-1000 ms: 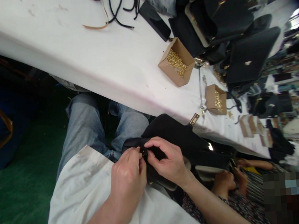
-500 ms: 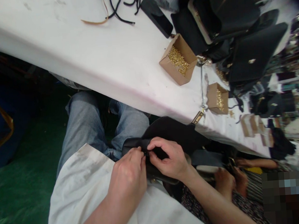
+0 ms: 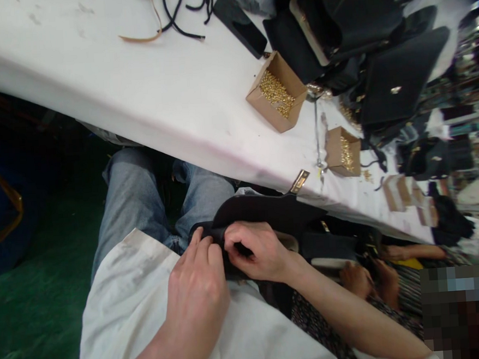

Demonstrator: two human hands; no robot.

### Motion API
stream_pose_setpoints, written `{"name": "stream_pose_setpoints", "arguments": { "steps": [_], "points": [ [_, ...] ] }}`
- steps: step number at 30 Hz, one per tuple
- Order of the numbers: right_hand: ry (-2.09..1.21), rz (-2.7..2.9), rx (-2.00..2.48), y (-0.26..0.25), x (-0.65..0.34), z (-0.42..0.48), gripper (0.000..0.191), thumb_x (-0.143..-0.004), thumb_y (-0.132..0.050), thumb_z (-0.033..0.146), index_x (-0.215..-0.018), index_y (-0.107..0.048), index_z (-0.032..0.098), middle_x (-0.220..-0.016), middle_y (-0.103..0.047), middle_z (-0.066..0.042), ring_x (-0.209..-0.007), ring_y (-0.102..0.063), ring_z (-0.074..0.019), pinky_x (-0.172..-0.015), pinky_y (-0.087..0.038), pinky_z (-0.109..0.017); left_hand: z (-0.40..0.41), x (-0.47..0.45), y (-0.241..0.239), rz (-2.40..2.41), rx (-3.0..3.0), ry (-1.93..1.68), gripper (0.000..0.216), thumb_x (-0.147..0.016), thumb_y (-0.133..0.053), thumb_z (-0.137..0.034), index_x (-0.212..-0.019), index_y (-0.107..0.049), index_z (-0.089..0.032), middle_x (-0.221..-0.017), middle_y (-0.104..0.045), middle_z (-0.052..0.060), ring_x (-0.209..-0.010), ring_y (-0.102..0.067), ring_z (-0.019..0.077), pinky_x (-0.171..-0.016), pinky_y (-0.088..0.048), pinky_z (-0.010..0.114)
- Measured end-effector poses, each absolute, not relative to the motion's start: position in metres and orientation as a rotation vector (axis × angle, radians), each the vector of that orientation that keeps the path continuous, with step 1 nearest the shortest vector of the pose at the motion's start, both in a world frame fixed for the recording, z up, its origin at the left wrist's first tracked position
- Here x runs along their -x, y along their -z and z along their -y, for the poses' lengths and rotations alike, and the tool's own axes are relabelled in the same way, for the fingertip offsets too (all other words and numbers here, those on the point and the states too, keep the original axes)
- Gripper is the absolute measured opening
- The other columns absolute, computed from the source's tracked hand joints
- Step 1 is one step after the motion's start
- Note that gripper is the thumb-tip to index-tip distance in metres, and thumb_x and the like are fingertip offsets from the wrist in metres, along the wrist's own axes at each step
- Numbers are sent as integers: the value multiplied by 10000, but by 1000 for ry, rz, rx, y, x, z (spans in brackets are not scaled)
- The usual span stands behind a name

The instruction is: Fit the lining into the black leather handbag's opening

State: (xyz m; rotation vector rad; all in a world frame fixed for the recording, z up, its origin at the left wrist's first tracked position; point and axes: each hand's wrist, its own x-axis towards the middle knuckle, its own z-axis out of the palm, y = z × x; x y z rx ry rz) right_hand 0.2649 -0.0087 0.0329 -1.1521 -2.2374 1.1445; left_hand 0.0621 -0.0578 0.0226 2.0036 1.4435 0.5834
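Observation:
A black handbag (image 3: pixel 266 209) lies across my lap, its flap raised toward the table edge, with a gold clasp plate (image 3: pixel 300 181) at the flap's tip. My left hand (image 3: pixel 200 283) is closed over the bag's near-left edge, its fingers bent onto the black material. Beside it, my right hand (image 3: pixel 259 252) pinches the bag with thumb and forefinger curled into a ring. Whatever small part may sit between the fingertips is hidden.
On the white table (image 3: pixel 134 88) stand a cardboard box (image 3: pixel 265 109) of small gold fittings and a second box (image 3: pixel 334 151). Black cords (image 3: pixel 175 20), a black phone-like slab (image 3: pixel 240 25) and several black bags (image 3: pixel 400 80) lie farther back. A co-worker's hands (image 3: pixel 357 280) are at the right.
My left hand's fingers have shifted left and farther over the bag's edge, away from my right fingertips. The bag's flap has tilted and its clasp moved left. The view has shifted slightly.

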Motion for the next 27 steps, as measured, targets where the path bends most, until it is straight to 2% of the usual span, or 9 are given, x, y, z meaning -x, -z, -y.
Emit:
{"name": "stream_pose_setpoints", "arguments": {
  "steps": [3, 6, 8, 9, 12, 15, 21, 24, 27],
  "points": [
    [-1166, 2258, 1126, -31, -262, 9, 290, -926, -602, 28, -1104, -550, 250, -976, -686, -20, -875, -672, -191, -815, -557, -336, 56, -59, -30, -1471, -1985, -473, 225, -976, -530, 5, -1018, -622, -196, -1231, -749, 165, -1543, -539, 412, -896, -721, 481],
    [-1170, 2277, 1109, -30, -261, 9, 282, -933, -589, 35, -1107, -539, 251, -958, -679, -14, -848, -667, -186, -797, -552, -328, 55, -59, -35, -1507, -1968, -424, 236, -961, -520, 19, -1012, -625, -186, -1520, -622, 212, -1605, -452, 416, -908, -721, 453],
    [-1171, 2285, 1100, -30, -260, 10, 276, -933, -589, 40, -1102, -536, 252, -942, -674, -8, -824, -664, -181, -774, -546, -318, 55, -58, -36, -1514, -1970, -436, 270, -933, -509, 45, -1053, -633, -162, -1671, -493, 242, -1530, -552, 415, -929, -715, 461],
    [-1174, 2283, 1094, -30, -260, 10, 278, -928, -590, 42, -1102, -537, 253, -939, -676, -5, -819, -667, -180, -767, -545, -314, 55, -57, -36, -1500, -1967, -450, 298, -921, -502, 56, -1088, -638, -150, -1679, -488, 251, -1449, -634, 399, -935, -713, 466],
    [-1184, 2260, 1081, -32, -259, 11, 323, -893, -606, 48, -1134, -546, 255, -971, -704, -5, -838, -700, -181, -778, -557, -309, 53, -53, -36, -1416, -1921, -471, 325, -916, -490, 62, -1111, -649, -144, -1514, -660, 228, -1174, -790, 329, -931, -709, 460],
    [-1192, 2255, 1111, -35, -258, 13, 381, -850, -647, 73, -1171, -556, 257, -1005, -723, -3, -872, -730, -192, -801, -570, -312, 48, -48, -39, -1381, -1863, -443, 283, -930, -485, 38, -1019, -657, -168, -1391, -739, 193, -1073, -810, 313, -902, -700, 450],
    [-1226, 2252, 1217, -38, -254, 15, 395, -859, -747, 162, -1201, -578, 263, -1036, -750, 9, -893, -758, -203, -796, -570, -312, 33, -42, -42, -1335, -1740, -326, 266, -934, -481, 2, -984, -654, -193, -1136, -766, 102, -938, -774, 262, -775, -603, 375],
    [-1230, 2248, 1254, -37, -252, 14, 364, -879, -718, 130, -1190, -587, 269, -1040, -759, 15, -889, -765, -195, -784, -565, -303, 25, -39, -41, -1313, -1706, -298, 241, -960, -478, -20, -917, -635, -198, -967, -727, 66, -826, -720, 215, -720, -509, 335],
    [-1233, 2220, 1296, -38, -250, 11, 372, -871, -701, 111, -1189, -595, 270, -1083, -767, 13, -926, -768, -199, -808, -569, -309, 16, -36, -41, -1293, -1693, -284, 227, -969, -495, -46, -893, -640, -203, -892, -706, 38, -766, -673, 188, -688, -439, 318]
  ]
}}
